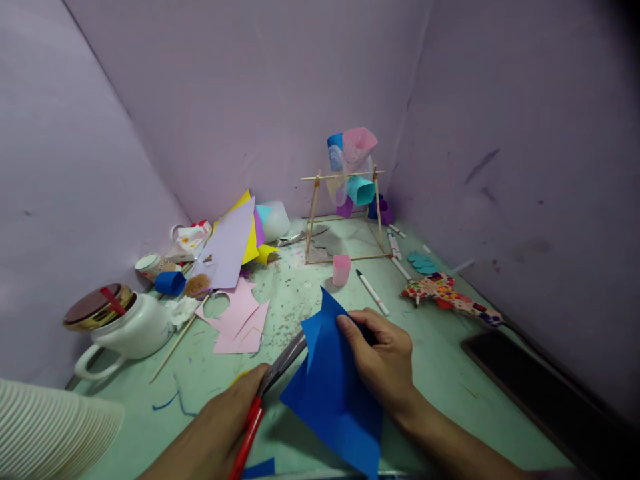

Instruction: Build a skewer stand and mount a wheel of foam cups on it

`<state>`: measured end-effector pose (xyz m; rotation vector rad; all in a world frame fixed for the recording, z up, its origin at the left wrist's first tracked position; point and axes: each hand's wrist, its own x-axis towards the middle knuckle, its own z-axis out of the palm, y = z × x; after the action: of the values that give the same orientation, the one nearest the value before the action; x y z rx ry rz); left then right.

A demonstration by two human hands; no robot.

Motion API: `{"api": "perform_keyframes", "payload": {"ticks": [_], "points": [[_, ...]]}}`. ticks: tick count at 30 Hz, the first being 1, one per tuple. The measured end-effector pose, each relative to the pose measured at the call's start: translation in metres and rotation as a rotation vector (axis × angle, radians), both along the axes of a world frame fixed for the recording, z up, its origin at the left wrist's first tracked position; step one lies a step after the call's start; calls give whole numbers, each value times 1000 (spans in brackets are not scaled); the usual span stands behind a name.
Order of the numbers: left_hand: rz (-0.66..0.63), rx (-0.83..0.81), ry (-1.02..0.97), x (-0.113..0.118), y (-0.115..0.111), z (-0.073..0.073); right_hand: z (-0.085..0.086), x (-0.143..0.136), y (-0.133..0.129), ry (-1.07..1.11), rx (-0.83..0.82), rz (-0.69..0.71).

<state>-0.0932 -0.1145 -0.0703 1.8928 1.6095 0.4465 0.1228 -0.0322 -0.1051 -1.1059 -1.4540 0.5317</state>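
My right hand [383, 360] is closed on a sheet of blue paper [335, 393], thumb on its near face, above the front of the table. Closed round red-handled scissors [284, 363] is my left hand [230, 410]. Their blades point up and right and reach the paper's left edge beside a cut, pointed flap. How far apart the blades are I cannot tell. A small pink paper cup [341, 270] stands just beyond the blue sheet, and a capped marker [373, 292] lies to its right.
Behind stands a stick frame [313, 217] carrying coloured paper cups. Left are pink paper scraps [240, 317], coloured sheets [230, 240], a white teapot-like mug [135, 327] and stacked paper cups [55, 427]. Right lie a patterned glue gun [450, 300] and a dark tray-like object [520, 393].
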Motion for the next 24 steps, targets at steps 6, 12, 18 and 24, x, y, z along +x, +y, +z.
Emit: {"api": "perform_keyframes", "payload": {"ticks": [6,12,18,24], "points": [[-80,-67,-80,-1,1,8,-2,1,1,-33,54,2],[41,62,-79,7,-3,-1,-3,-8,-7,-16,54,117],[31,96,-49,12,1,-2,-4,-12,-12,36,-55,140],[-15,51,-16,10,4,-9,-5,-13,-12,96,-197,173]]}}
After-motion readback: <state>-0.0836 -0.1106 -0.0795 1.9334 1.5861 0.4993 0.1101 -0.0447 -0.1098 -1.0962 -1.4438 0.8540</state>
